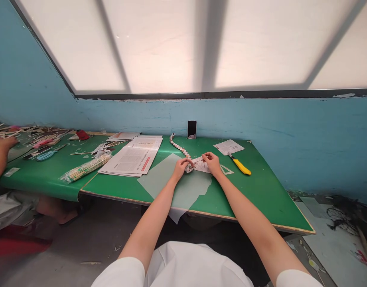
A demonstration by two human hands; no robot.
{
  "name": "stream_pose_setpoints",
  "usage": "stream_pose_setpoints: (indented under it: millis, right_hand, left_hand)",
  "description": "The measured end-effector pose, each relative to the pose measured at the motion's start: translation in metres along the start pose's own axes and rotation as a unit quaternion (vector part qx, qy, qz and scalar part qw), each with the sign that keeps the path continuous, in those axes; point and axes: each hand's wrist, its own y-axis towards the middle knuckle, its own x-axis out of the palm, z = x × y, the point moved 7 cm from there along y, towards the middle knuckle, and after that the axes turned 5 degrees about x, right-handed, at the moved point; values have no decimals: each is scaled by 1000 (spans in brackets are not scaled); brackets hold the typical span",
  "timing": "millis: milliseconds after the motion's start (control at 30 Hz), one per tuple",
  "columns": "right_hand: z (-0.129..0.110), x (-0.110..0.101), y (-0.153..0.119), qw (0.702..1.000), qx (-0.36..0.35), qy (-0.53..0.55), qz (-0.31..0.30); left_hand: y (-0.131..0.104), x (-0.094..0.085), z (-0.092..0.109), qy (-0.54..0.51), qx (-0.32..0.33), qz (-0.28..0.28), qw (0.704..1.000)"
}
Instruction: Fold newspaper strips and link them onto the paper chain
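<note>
A zigzag chain of folded printed paper [180,148] runs across the green table from the back toward my hands. My left hand [180,167] is closed on the near end of this paper chain, where folded pieces bunch under the fingers. My right hand [212,162] pinches a narrow paper strip [198,160] that stretches between both hands. Beneath the strip lies a piece of printed paper [203,166], partly covered by my right hand. A translucent sheet [168,181] lies below my left hand, its near corner hanging over the table edge. Beside my right wrist is a clear set square [227,170].
A yellow-handled knife [241,166] touches a printed paper sheet [229,146] at right. A phone [192,129] leans on the wall. Left are stacked newspapers [132,156], bagged sticks [86,167] and blue scissors [48,154]. Another person's hand [5,142] is at far left.
</note>
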Motion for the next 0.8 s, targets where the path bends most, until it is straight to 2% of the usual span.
stream_pose_setpoints:
  millis: [67,233,367,500,600,800]
  right_hand:
    - [0,1,-1,1000,-4,-14,5]
    - [-2,6,-3,999,-12,-43,-19]
    - [-5,12,-8,998,-14,-53,-38]
    - [-8,15,-11,998,-19,-39,-35]
    - [-7,17,-11,999,-4,-16,-41]
    - [2,25,-11,996,33,-41,-74]
  left_hand:
    - [0,1,1,7,1,-1,1000]
    - [0,-1,-7,40,-42,43,997]
    - [0,7,-13,30,-62,-10,998]
    - [0,9,-15,58,-49,-43,996]
    - [1,8,-18,65,-43,-40,996]
    - [1,5,-21,77,-41,-30,996]
